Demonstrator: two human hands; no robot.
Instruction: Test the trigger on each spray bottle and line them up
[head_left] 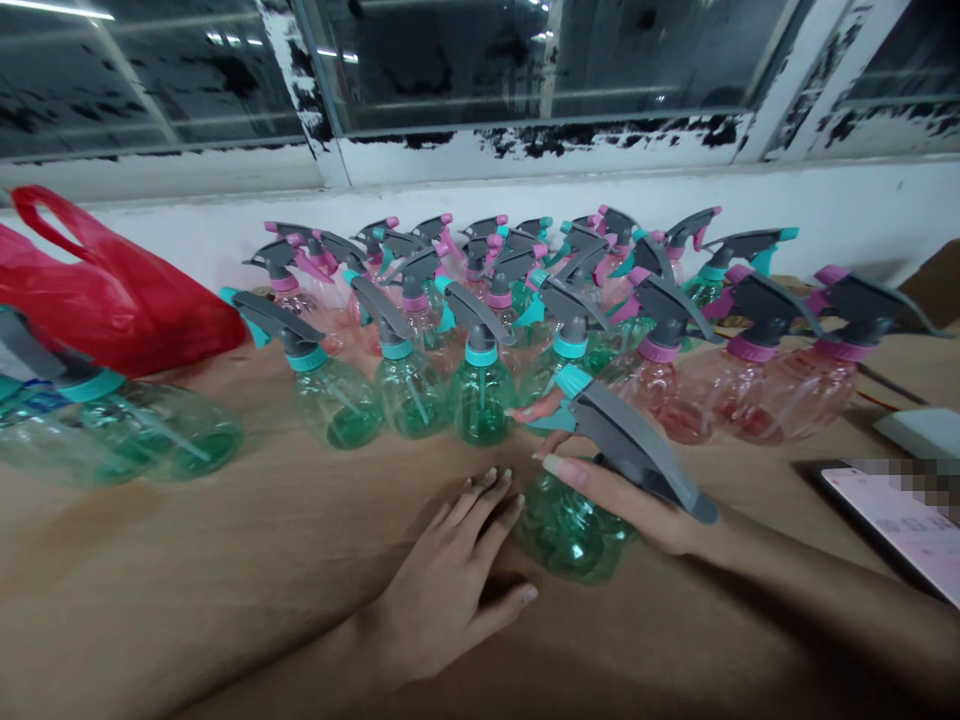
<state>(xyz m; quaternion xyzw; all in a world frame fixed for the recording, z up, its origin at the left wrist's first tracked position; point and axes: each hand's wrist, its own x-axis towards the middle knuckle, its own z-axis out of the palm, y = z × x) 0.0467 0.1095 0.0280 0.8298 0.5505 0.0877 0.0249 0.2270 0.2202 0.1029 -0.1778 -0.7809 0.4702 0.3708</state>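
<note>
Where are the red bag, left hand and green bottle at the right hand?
Red bag [142, 305], head view: near side.
Left hand [444, 585], head view: its back.
Green bottle [574, 538], head view: lower body.

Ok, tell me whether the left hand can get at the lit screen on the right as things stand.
Probably not directly: the right forearm and the green spray bottle at the right hand lie between the left hand and the lit screen.

My left hand [450, 575] and right hand [645, 505] are both bare, and so are my forearms [810, 595] as far up as you can see. Pretty slim wrists [367, 630], longish skinny fingers [501, 532]. Nails [529, 593] are grown out a bit, my right thumbnail [553, 463] especially, kinda narrow with a rounded end.
</note>
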